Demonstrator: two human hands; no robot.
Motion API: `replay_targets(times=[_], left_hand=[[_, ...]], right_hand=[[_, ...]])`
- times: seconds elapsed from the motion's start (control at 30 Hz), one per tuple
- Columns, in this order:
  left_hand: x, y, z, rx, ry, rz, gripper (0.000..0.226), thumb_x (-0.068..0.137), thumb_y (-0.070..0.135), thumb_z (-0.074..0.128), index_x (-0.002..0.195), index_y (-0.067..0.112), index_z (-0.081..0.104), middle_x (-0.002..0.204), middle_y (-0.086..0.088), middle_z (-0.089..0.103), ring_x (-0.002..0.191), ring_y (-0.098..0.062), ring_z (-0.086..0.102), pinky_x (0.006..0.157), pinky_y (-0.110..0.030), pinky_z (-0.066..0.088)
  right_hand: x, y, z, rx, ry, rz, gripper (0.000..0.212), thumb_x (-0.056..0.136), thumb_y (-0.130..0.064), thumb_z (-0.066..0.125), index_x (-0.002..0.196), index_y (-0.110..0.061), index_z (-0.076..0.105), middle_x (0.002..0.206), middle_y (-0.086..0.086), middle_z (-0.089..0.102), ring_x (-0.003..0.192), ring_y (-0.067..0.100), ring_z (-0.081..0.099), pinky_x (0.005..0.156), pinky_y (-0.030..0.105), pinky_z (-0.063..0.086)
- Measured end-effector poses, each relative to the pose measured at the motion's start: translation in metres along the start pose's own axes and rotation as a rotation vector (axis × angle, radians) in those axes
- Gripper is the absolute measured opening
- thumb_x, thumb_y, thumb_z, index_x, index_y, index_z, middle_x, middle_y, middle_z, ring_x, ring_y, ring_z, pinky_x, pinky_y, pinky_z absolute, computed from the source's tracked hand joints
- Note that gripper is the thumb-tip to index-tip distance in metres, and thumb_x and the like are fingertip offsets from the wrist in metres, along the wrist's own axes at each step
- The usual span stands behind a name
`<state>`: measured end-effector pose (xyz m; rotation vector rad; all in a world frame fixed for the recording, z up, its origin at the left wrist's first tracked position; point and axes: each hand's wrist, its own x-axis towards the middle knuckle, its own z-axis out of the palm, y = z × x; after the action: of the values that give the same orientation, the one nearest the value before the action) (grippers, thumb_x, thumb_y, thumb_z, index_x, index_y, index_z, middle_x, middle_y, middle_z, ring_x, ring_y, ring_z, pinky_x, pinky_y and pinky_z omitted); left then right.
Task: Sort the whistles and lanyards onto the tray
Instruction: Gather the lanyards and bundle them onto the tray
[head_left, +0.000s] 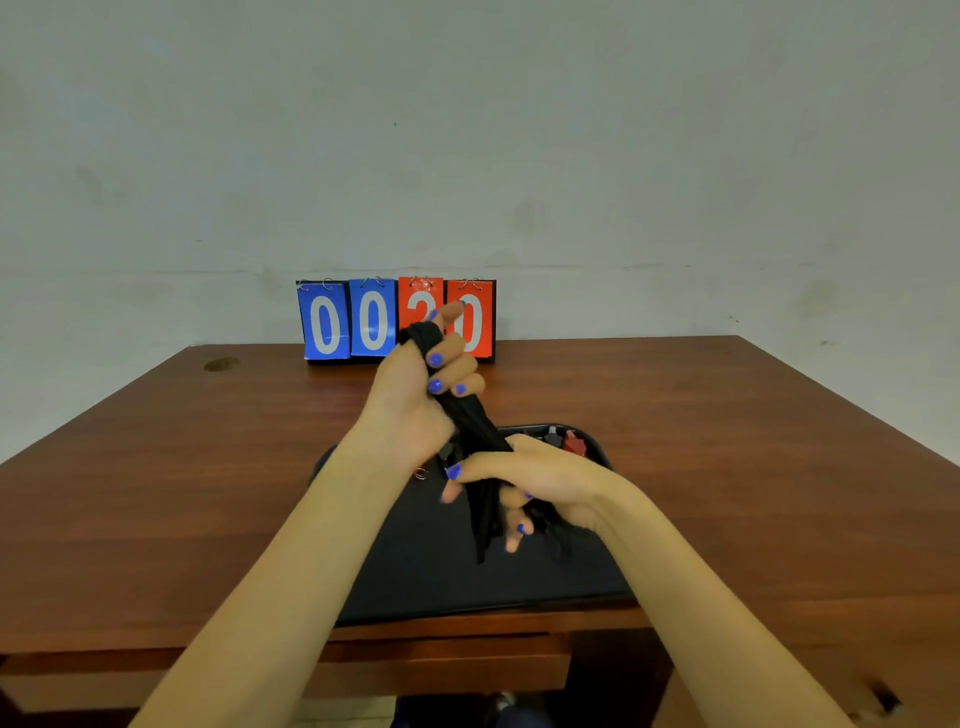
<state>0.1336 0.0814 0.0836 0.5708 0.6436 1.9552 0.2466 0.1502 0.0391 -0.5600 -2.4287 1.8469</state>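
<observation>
Right hand (540, 483) fingers and left hand (421, 395) clamp black lanyards (475, 421) over tray (415, 571); whistles possibly behind

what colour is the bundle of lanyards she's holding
Black, seen in the head view: the black fabric lanyard bundle.

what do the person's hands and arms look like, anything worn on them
Both forearms are bare, with no sleeves, watches or bracelets in view. The left hand and right hand have bright blue polish on the fingernails. No rings or gloves are visible.
</observation>
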Motion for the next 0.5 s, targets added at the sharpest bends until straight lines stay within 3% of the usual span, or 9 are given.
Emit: replay_targets(times=[0.1,0.2,0.27,0.33,0.43,0.5], left_hand=[[0.006,0.002,-0.014,-0.103,0.043,-0.007,0.027,0.098,0.021,0.031,0.098,0.017,0.057,0.040,0.008,0.033,0.029,-0.004,0.025,0.034,-0.015,0.027],[0.008,-0.005,-0.029,0.097,0.216,0.065,0.026,0.099,0.016,0.032,0.102,0.015,0.058,0.050,0.006,0.044,0.037,-0.005,0.038,0.044,-0.018,0.042],[0.007,-0.010,-0.044,0.531,0.328,0.158,0.024,0.096,0.009,0.038,0.103,0.018,0.059,0.070,0.007,0.056,0.060,-0.005,0.054,0.066,-0.024,0.053],[0.003,-0.012,-0.065,1.096,0.328,0.312,0.031,0.090,-0.001,0.045,0.105,0.022,0.059,0.089,0.015,0.057,0.082,0.002,0.056,0.084,-0.025,0.050],[-0.005,-0.013,-0.094,1.758,0.001,0.392,0.042,0.082,0.000,0.058,0.116,0.025,0.058,0.100,0.013,0.059,0.090,-0.001,0.056,0.086,-0.021,0.044],[-0.007,-0.016,-0.107,1.973,-0.152,0.305,0.039,0.080,0.008,0.063,0.115,0.026,0.059,0.107,0.013,0.061,0.096,-0.004,0.056,0.091,-0.024,0.043]], right_hand=[[0.001,0.006,-0.010,-0.092,-0.005,0.098,0.023,0.088,-0.032,0.057,0.091,-0.015,0.072,0.042,-0.003,0.028,0.036,0.012,0.043,0.062,0.033,0.058],[0.000,0.010,-0.021,-0.167,-0.009,0.175,0.021,0.087,-0.032,0.057,0.083,-0.015,0.070,0.043,-0.002,0.029,0.036,0.014,0.046,0.069,0.038,0.059],[-0.003,0.011,-0.028,-0.214,0.001,0.222,0.021,0.087,-0.029,0.057,0.079,-0.014,0.068,0.039,-0.005,0.032,0.036,0.014,0.047,0.068,0.037,0.058],[-0.004,0.014,-0.036,-0.256,0.018,0.264,0.021,0.087,-0.027,0.056,0.079,-0.012,0.066,0.036,-0.009,0.039,0.037,0.013,0.048,0.067,0.035,0.057],[-0.004,0.021,-0.048,-0.324,0.043,0.320,0.016,0.085,-0.024,0.058,0.077,-0.013,0.065,0.040,-0.006,0.042,0.039,0.015,0.051,0.060,0.031,0.056],[0.000,0.028,-0.054,-0.415,0.023,0.356,0.012,0.085,-0.023,0.059,0.078,-0.015,0.064,0.046,-0.001,0.043,0.042,0.015,0.055,0.059,0.030,0.055]])
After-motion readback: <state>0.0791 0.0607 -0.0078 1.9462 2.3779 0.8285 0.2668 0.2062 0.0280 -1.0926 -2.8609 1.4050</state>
